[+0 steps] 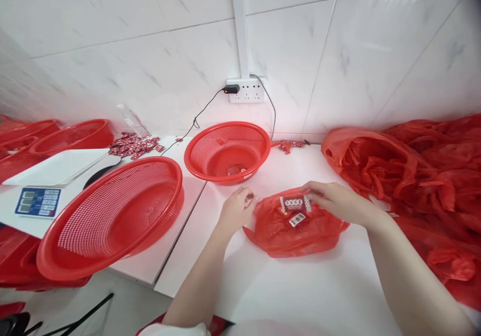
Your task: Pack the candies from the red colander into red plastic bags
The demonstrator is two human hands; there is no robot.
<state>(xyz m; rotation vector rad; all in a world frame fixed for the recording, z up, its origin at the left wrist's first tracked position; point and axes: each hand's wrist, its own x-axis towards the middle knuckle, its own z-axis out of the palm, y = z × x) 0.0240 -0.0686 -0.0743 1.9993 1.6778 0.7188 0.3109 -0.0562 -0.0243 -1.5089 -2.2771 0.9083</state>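
Note:
A red plastic bag [300,238] lies spread on the white table before me. On it rest a dark red wrapped packet [295,204] with white print and a smaller white-labelled packet [297,220]. My left hand [238,207] is at the bag's left edge, its fingers curled together; what they hold, if anything, is too small to name. My right hand [322,196] reaches over the bag's upper right edge beside the dark red packet, fingers apart and nothing seen in them.
A red mesh basket [193,163] with a few packets stands behind the bag. Another basket [171,168], a scale [37,202] and piled packets [133,145] are left. Red bags [443,176] heap up right. A socket strip [245,90] is on the wall.

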